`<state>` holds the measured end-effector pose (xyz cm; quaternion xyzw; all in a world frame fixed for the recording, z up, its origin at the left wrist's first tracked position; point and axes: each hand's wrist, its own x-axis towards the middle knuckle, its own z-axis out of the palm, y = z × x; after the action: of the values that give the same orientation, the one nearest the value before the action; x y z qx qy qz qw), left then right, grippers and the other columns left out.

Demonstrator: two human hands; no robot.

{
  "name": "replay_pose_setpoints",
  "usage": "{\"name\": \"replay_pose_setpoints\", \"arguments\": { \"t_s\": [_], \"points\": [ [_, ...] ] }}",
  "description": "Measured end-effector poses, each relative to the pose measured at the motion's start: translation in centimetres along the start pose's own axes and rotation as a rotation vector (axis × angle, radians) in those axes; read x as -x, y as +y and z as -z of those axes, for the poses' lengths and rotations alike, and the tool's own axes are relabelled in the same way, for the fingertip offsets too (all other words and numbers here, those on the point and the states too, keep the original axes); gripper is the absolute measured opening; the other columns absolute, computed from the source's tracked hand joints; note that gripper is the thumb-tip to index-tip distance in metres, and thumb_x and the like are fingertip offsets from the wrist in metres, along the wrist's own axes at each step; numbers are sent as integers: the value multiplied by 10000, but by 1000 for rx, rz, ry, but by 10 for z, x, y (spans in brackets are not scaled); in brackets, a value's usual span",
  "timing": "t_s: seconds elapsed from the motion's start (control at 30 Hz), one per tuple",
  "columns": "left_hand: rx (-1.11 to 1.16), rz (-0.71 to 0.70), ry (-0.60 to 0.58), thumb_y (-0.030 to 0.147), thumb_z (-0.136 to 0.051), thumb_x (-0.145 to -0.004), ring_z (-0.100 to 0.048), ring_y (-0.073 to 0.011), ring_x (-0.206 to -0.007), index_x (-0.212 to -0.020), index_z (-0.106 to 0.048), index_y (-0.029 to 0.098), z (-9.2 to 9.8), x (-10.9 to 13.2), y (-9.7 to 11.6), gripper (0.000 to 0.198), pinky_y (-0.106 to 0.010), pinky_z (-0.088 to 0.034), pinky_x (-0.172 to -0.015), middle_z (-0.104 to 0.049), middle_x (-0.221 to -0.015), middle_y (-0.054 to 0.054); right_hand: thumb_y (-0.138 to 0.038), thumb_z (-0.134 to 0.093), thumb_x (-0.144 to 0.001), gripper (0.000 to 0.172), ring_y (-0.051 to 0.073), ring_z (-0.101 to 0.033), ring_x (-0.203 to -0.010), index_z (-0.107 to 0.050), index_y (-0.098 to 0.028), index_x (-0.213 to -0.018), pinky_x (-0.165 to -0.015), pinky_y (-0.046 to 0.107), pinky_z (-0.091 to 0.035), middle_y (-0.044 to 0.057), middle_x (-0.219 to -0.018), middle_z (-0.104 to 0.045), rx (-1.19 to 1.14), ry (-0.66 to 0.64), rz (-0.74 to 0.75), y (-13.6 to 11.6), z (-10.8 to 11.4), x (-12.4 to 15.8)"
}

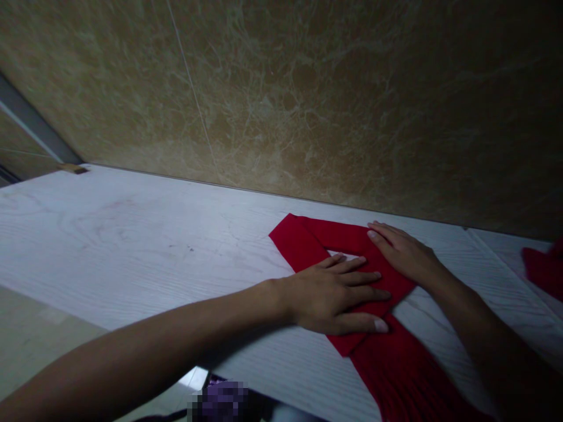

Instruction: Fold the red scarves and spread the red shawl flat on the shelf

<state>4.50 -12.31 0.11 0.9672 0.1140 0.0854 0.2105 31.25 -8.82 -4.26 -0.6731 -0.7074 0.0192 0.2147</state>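
Observation:
A red cloth strip like a scarf (343,231) lies folded into a loop on the pale wood-grain tabletop, with a bit of white surface showing through its middle. Its gathered, fringe-like end (404,369) hangs toward the lower right. My left hand (338,293) rests flat across the front of the loop, fingers spread. My right hand (404,252) lies on the loop's far right corner, its fingers stretched out and close together. Neither hand grips the cloth.
The pale tabletop (132,234) runs along a brown marble-look wall (264,105). More red cloth (543,269) lies at the right edge. A small yellowish block (73,168) sits at the far left corner. Something purple, pixelated (222,401), is below the front edge.

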Motion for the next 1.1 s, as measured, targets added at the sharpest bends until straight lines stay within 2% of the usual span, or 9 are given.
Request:
{"name": "replay_pose_setpoints", "arguments": {
  "t_s": [0.2,0.53,0.8,1.1],
  "points": [
    [0,-3,10,554,-446,-1029,-157,-323,-1579,-1531,-479,184,0,0,0,624,-535,-147,-1299,-386,-1639,-102,-577,-311,-994,609,305,-563,-1350,-667,-215,-1330,-1186,492,-411,102,-1429,-628,1,10,10,0,0,1],
    [-13,1,-9,538,-467,-1029,-148,-325,-1581,-1535,-472,176,-1,-1,0,622,-532,-145,-1298,-382,-1641,-109,-559,-329,-974,641,331,-563,-1344,-663,-147,-1334,-1187,522,-400,138,-1432,-620,-8,-3,-7,-2,1,0],
    [-17,6,-18,540,-456,-1032,-145,-321,-1583,-1537,-468,178,1,-1,1,621,-525,-143,-1300,-378,-1644,-105,-556,-324,-988,634,327,-571,-1337,-663,-148,-1335,-1179,513,-414,144,-1425,-624,-9,10,17,-1,-1,0],
    [-33,10,-20,540,-459,-1031,-151,-321,-1582,-1542,-459,184,1,-1,1,623,-521,-145,-1301,-378,-1646,-96,-545,-319,-983,608,309,-571,-1341,-675,-188,-1323,-1177,482,-422,102,-1425,-632,6,8,0,-2,-1,0]
  ]
}}
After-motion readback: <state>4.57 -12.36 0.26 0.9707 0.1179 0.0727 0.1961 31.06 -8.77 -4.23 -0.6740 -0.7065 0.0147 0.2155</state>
